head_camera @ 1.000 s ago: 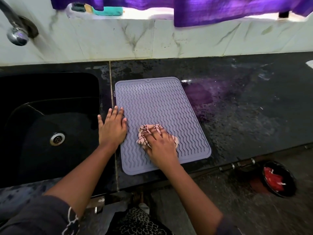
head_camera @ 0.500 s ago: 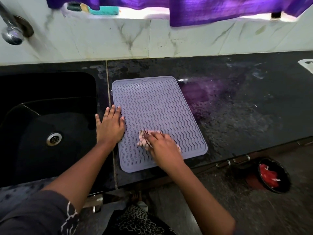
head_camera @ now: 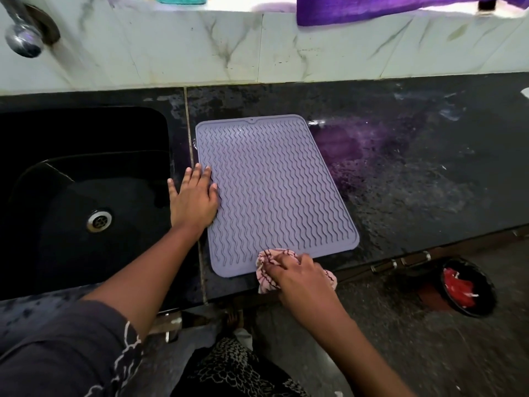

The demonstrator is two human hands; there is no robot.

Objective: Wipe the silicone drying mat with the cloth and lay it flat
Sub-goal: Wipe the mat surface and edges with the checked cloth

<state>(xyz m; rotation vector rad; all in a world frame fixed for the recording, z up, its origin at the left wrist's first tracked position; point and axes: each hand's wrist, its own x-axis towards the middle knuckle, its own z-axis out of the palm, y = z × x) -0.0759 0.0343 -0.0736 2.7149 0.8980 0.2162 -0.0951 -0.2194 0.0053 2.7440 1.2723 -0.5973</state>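
Dragged the crumpled pink cloth with dark red lines [head_camera: 264, 260] down from the middle of the flat grey-purple silicone drying mat with wavy ridges [head_camera: 274, 190] to its near edge, half off it now. Lies flat on the wet black stone counter [head_camera: 415, 181], just beside the black sink [head_camera: 86, 167]. Looks soft, bendy and light, so likely to slide on the wet stone; best pinned at one side, or picked up by a corner or a long edge. Pins it already with the left hand [head_camera: 194, 200]: fingers straight and close together, pressed on the left edge and partly on the counter. Grips the cloth with the right hand [head_camera: 300, 277], fingers curled over the bunch; cannot quite tell where the thumb sits. Probably close to done with the wiping.
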